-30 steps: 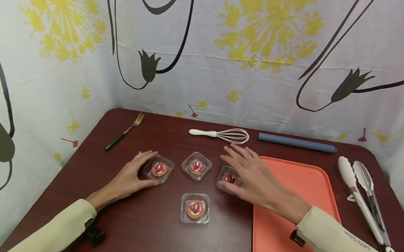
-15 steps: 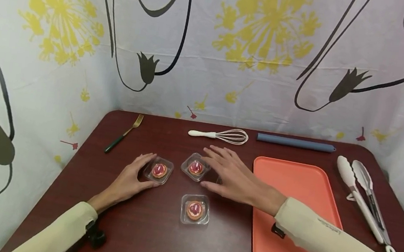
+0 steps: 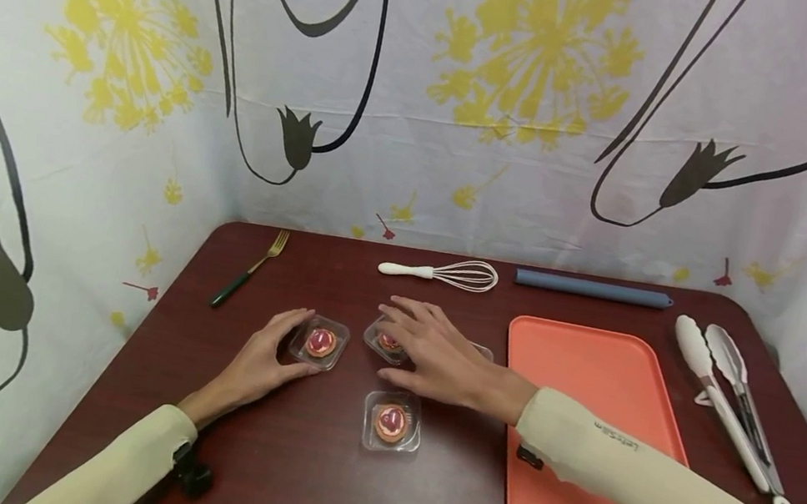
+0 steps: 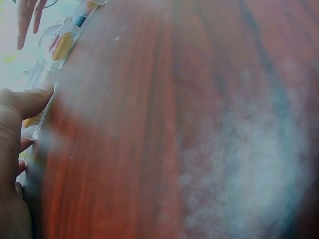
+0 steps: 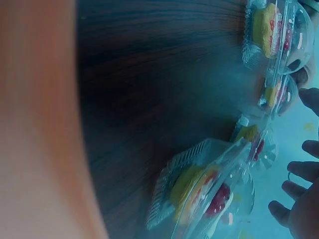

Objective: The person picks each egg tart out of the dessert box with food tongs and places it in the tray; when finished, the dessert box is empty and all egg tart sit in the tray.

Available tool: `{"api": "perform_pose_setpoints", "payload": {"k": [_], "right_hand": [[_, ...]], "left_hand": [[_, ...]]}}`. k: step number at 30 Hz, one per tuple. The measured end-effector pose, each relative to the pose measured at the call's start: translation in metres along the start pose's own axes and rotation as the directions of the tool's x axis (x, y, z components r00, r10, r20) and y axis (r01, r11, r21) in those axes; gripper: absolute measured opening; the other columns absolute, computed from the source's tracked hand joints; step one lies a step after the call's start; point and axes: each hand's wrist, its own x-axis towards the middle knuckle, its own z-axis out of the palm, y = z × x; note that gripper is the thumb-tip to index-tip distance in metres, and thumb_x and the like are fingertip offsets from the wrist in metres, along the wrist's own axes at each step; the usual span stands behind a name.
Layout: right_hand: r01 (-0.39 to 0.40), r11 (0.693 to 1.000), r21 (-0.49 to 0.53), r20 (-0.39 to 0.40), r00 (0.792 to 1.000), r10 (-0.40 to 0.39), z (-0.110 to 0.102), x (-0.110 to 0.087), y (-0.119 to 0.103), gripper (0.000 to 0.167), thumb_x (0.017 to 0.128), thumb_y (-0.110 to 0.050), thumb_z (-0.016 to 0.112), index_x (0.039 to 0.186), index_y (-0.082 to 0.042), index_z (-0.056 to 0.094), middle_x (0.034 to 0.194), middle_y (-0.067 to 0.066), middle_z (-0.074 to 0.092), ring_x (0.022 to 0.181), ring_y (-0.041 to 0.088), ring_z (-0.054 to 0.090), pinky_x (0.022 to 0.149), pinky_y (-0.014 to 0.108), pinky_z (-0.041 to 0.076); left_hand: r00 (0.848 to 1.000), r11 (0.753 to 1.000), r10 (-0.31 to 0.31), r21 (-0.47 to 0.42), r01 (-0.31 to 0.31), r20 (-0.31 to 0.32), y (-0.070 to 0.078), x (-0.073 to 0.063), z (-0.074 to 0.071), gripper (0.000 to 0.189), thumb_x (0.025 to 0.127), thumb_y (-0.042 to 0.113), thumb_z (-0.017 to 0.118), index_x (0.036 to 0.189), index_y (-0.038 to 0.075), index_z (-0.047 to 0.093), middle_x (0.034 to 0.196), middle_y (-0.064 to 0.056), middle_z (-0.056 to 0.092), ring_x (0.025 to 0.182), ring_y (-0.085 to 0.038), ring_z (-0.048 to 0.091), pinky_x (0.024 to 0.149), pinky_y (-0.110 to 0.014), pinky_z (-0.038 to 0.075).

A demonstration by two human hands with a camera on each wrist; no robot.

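Note:
Four would exceed my count, so several clear plastic boxes, each with a small red-topped tart, sit on the dark wooden table. My left hand (image 3: 256, 358) holds the leftmost tart box (image 3: 321, 343) between thumb and fingers; in the left wrist view the thumb (image 4: 30, 102) lies against it. Over the back middle tart box (image 3: 380, 345) my right hand (image 3: 438, 364) hovers with spread fingers, partly covering it. Behind that hand, only a corner of the right tart box (image 3: 485, 352) shows. The front tart box (image 3: 392, 424) stands apart from both hands.
An orange tray (image 3: 580, 349) lies at the right, under the right forearm. Along the back are a green-handled fork (image 3: 250, 268), a white whisk (image 3: 439, 272) and a blue bar (image 3: 593, 289). White-tipped tongs (image 3: 732, 406) lie at the far right.
My right hand has moved left from the right tart box to over the back middle one. The left hand stays at the leftmost box.

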Motion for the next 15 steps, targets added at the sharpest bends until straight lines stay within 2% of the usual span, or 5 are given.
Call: {"api": "perform_pose_setpoints", "payload": {"k": [5, 15], "right_hand": [[0.041, 0.999, 0.003, -0.021, 0.999, -0.041, 0.006, 0.009, -0.004, 0.059, 0.099, -0.039, 0.084, 0.146, -0.008, 0.067, 0.16, 0.016, 0.059, 0.156, 0.037, 0.044, 0.124, 0.057, 0.039], [0.094, 0.995, -0.014, -0.015, 0.995, -0.094, 0.018, 0.029, -0.01, 0.06, 0.099, -0.035, 0.085, 0.146, -0.003, 0.067, 0.154, 0.016, 0.064, 0.15, 0.037, 0.05, 0.123, 0.055, 0.041]], "left_hand": [[1.0, 1.0, 0.004, 0.0, -0.004, -0.001, 0.0, 0.0, 0.0, 0.091, 0.086, 0.016, 0.098, 0.163, 0.004, 0.051, 0.164, -0.023, 0.049, 0.15, -0.042, 0.05, 0.116, -0.064, 0.047], [1.0, 1.0, -0.013, -0.001, 0.013, 0.003, -0.001, 0.0, 0.0, 0.09, 0.086, 0.017, 0.097, 0.163, 0.006, 0.051, 0.164, -0.023, 0.048, 0.148, -0.042, 0.052, 0.114, -0.063, 0.048]]}}
